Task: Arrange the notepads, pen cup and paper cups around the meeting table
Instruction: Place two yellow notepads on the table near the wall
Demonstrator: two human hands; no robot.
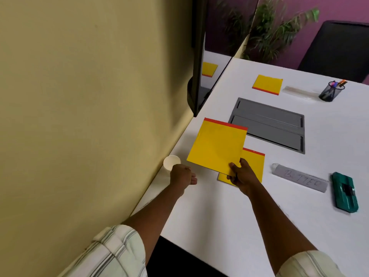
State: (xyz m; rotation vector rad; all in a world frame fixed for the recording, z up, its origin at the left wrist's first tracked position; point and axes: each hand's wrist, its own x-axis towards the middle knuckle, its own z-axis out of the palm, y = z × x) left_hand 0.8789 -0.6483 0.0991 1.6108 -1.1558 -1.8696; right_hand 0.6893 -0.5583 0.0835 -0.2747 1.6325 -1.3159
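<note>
White meeting table [229,216] is running along a beige wall [89,96] on the person's left, w/ a dark screen [197,76] standing at that edge and a black chair [337,50] and plant [279,27] waiting at the far end.

Head view: right hand [242,176] is pinching the held notepad [217,145] at its near corner, thumb on top, fingers under. It's a yellow pad w/ a red strip along the far edge, hanging tilted above the tabletop and overlapping a second notepad [254,164] lying flat beneath. A third notepad [267,84] is lying far off, well apart from the mesh pen cup [331,91].

Bare tabletop is showing nearest the person. A grey hatch [269,124] is sitting just beyond the held pad, a clear nameplate [299,177] and green eraser [344,191] to the right.

Left hand [182,175] is touching the white paper cup [171,162] right at the wall-side edge, knuckles covering its lower side. Can't tell whether the fingers are closing round it.
</note>
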